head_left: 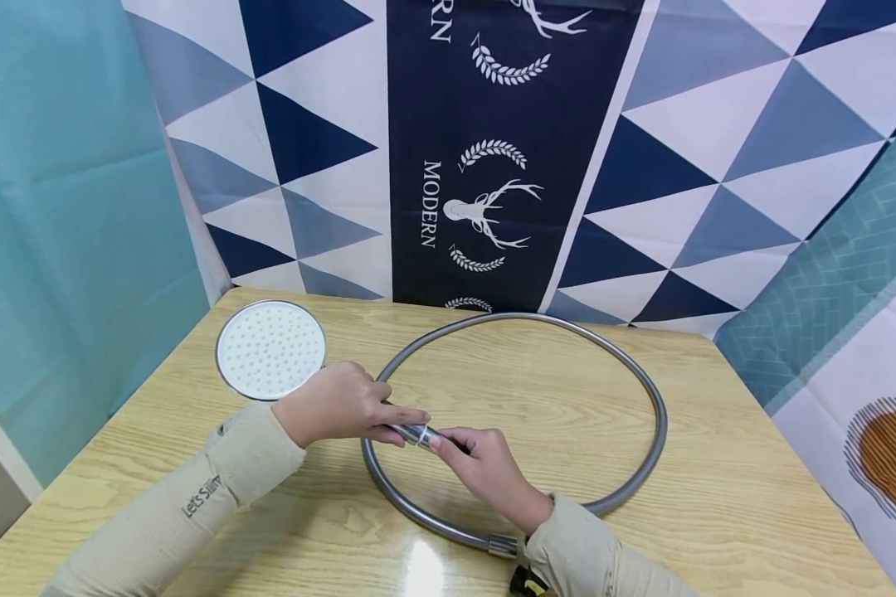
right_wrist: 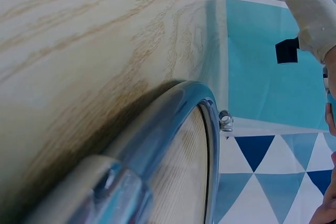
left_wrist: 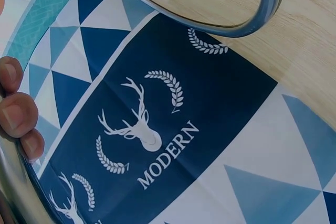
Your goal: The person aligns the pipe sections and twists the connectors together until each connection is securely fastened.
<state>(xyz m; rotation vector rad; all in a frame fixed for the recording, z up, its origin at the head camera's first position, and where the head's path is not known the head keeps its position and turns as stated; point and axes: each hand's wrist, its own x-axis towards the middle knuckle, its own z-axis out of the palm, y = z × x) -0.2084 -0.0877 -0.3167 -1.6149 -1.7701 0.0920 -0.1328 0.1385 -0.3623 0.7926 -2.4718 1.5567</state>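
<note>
A hand shower with a round white nozzle face (head_left: 271, 350) and chrome rim is at the left in the head view. My left hand (head_left: 347, 402) grips its chrome handle (head_left: 412, 433), covering much of it, with the index finger stretched along it. Against the handle's lower end, by a pale ring, my right hand (head_left: 493, 468) pinches with thumb and fingers. In the left wrist view, fingertips (left_wrist: 18, 114) curl over a shiny chrome surface (left_wrist: 18, 177). A grey metal shower hose (head_left: 659, 398) lies looped on the table beneath both hands.
The hose's ribbed end nut (head_left: 504, 546) lies near the right sleeve. Beyond the loop, the right wrist view has a small chrome fitting (right_wrist: 226, 120). A black-and-yellow object (head_left: 526, 582) sits under the right forearm. Patterned cloth (head_left: 321, 149) hangs behind the wooden table (head_left: 732, 464).
</note>
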